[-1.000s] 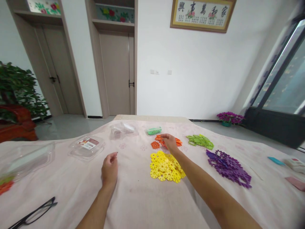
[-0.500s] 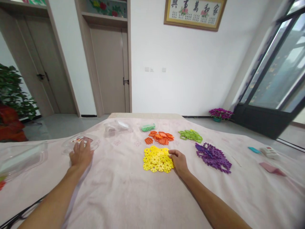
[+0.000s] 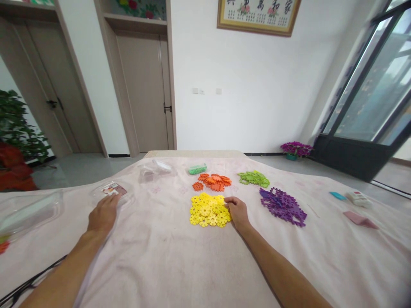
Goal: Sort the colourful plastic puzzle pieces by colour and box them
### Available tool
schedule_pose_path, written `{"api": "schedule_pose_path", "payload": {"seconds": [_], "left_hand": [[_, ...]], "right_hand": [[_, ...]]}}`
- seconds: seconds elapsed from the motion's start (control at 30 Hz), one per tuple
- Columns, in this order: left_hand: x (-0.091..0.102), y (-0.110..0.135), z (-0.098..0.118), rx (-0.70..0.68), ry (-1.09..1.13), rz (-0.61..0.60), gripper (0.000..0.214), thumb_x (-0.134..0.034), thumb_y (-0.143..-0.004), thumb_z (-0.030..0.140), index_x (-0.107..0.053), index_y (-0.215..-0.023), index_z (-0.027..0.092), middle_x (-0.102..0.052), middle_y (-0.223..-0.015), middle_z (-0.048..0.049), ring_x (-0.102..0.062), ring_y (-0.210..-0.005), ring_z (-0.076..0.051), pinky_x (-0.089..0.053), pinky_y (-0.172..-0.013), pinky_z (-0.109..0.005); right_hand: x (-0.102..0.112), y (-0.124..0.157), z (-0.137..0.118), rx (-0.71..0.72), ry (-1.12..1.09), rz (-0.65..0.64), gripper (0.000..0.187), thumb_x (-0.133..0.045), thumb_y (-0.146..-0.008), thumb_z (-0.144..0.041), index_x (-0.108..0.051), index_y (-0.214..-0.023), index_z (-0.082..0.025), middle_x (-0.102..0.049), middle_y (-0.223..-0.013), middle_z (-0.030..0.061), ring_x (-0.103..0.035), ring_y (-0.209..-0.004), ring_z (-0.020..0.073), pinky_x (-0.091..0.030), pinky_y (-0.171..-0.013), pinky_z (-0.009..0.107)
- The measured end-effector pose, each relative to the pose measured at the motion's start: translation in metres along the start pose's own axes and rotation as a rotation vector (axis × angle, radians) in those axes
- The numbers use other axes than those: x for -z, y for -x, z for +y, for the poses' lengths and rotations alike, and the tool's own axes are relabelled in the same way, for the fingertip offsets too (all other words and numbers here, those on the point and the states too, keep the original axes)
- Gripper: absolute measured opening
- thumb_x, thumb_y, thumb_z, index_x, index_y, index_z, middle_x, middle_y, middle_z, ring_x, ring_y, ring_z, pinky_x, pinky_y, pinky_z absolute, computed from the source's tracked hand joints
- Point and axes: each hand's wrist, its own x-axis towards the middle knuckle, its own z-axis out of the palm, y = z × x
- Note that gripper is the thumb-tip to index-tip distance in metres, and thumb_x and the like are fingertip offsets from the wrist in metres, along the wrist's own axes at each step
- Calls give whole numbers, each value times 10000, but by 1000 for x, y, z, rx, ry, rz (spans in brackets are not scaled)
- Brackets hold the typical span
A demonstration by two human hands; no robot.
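Note:
My left hand [image 3: 103, 214] lies on the near edge of a clear plastic lid with a red and white label [image 3: 112, 193], fingers stretched over its rim. My right hand [image 3: 236, 211] rests at the right edge of a pile of yellow snowflake pieces [image 3: 208, 209], fingers curled against the pieces. Behind the yellow pile lie an orange pile [image 3: 213, 181], a light green pile [image 3: 254, 178] and, to the right, a purple pile [image 3: 281, 206].
A pink cloth [image 3: 180, 256] covers the table. A clear tray [image 3: 28, 211] sits at far left, a clear bag [image 3: 154, 170] and a small green box [image 3: 197, 169] at the back. Black glasses [image 3: 19, 291] lie near left. Small packets [image 3: 358, 199] lie at far right.
My left hand moved left from mid-table onto the clear lid. My right hand drew back from the orange pile to the yellow pile's right edge. The view shifted slightly.

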Motion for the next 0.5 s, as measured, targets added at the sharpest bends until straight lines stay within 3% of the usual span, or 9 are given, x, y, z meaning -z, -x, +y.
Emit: {"api": "schedule_pose_path", "payload": {"seconds": [0.13,0.27,0.5], "left_hand": [[12,15,21,-153,17,117,481,-369,-948,69,-706,-1280,158,-684,-1356,-136,-639,-1225,-300,-524,-990,-421],[34,35,56,-284,78,207,438,-431,-941,93,-736,-1231,215,-733,-1285,-79,-695,-1145,-271,-560,-911,-374],[65,90,123,-643,248,310,405,-459,-955,90,-736,-1218,227,-748,-1258,-40,-707,-1150,-222,-552,-1012,-361]], "right_hand": [[0,0,0,-12,-19,3,333,-552,-570,-277,-754,-810,-164,-697,-696,25,-555,-580,152,-401,-530,253],[0,1,-1,-10,-48,12,335,-547,-568,-284,-754,-802,-165,-702,-691,28,-553,-567,149,-411,-532,254],[2,0,2,-3,-52,-5,367,-530,-565,-271,-763,-825,-158,-711,-702,32,-559,-574,154,-405,-527,255]]}}
